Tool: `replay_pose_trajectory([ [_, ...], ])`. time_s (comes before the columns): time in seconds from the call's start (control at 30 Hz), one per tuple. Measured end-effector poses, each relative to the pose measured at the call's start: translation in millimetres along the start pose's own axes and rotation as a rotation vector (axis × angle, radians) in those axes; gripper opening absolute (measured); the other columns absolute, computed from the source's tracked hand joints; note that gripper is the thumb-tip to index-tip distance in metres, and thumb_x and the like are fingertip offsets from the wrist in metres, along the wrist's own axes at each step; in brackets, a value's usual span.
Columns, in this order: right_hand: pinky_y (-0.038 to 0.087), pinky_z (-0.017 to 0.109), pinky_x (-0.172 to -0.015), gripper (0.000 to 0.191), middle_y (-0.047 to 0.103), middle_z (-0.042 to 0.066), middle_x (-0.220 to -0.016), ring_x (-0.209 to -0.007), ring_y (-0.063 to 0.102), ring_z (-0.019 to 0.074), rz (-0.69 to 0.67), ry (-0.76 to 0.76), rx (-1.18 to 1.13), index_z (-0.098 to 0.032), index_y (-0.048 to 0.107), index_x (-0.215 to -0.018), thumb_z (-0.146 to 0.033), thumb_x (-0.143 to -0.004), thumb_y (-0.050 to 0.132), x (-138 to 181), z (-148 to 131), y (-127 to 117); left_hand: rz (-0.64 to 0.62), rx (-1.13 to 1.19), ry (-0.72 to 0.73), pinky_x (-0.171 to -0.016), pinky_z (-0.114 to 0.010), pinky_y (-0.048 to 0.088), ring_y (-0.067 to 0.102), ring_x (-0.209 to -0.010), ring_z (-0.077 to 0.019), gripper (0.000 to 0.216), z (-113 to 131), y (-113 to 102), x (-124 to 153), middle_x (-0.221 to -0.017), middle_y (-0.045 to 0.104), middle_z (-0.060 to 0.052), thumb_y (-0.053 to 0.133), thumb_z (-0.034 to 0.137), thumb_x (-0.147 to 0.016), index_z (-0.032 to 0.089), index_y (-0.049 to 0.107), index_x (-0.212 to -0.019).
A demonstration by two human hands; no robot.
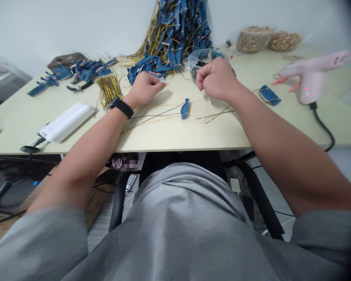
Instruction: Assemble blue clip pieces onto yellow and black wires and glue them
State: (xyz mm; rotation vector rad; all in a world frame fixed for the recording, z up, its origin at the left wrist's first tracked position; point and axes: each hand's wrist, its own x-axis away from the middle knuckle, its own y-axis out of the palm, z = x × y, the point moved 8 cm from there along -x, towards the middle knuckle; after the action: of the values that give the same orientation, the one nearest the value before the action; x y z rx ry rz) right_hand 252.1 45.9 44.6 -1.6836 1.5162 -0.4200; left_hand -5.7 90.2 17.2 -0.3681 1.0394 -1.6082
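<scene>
My left hand (144, 89), with a black watch on the wrist, pinches a small whitish piece (162, 79) between thumb and forefinger. Just behind it lies a heap of blue parts (148, 64). The fingers of my right hand (218, 78) are curled closed in front of a clear round tub (196, 58) containing small dark pieces. What those fingers hold, if anything, is hidden. On the table below and between my hands rests a small blue part (185, 109) with black and yellow wires running leftward from it. Loose wire ends (215, 115) stick out under my right forearm.
A pink glue gun (311, 76) stands at the right, near another blue part (269, 95). At left are a white box (67, 122), a yellow wire bundle (108, 89) and pliers (78, 88). Wired blue parts (178, 31) pile against the wall beside filled bags (253, 39).
</scene>
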Motion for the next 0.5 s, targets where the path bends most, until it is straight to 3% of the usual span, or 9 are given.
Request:
replay_pose_trajectory([
  [0.17,0.055,0.050,-0.095,0.032,0.054,0.003,-0.062,-0.076,0.059,0.0267,-0.002,0.002,0.000,-0.030,0.062,-0.056,-0.014,-0.080,0.076,2,-9,-2,0.017,0.034,-0.012,-0.083,-0.047,0.026,0.023,-0.080,-0.0208,0.070,1,0,1,-0.068,0.023,0.002,0.081,0.022,-0.111,0.027,0.030,-0.064],
  [0.3,0.049,0.045,-0.088,0.043,0.040,-0.001,-0.055,-0.068,0.039,0.0210,-0.009,0.030,-0.001,-0.029,0.053,-0.049,0.004,-0.073,0.065,4,-15,-2,0.043,0.055,0.018,-0.080,-0.046,0.023,0.022,-0.076,-0.0193,0.068,-1,-1,-1,-0.067,0.023,0.003,0.085,0.019,-0.106,0.026,0.030,-0.065],
  [0.37,0.046,0.044,-0.083,0.046,0.034,-0.002,-0.055,-0.066,0.034,0.0198,-0.032,0.034,-0.008,-0.029,0.049,-0.046,0.008,-0.071,0.061,5,-15,0,0.050,0.062,0.026,-0.078,-0.046,0.022,0.022,-0.074,-0.0189,0.066,-2,-1,-1,-0.066,0.023,0.002,0.083,0.018,-0.103,0.026,0.031,-0.064],
  [0.5,0.044,0.046,-0.083,0.046,0.034,-0.001,-0.056,-0.068,0.035,0.0205,-0.085,0.016,0.005,-0.028,0.051,-0.052,0.005,-0.081,0.065,3,-10,5,0.040,0.091,0.033,-0.077,-0.044,0.024,0.025,-0.073,-0.0179,0.060,2,1,0,-0.064,0.029,0.003,0.085,0.019,-0.098,0.024,0.036,-0.063],
])
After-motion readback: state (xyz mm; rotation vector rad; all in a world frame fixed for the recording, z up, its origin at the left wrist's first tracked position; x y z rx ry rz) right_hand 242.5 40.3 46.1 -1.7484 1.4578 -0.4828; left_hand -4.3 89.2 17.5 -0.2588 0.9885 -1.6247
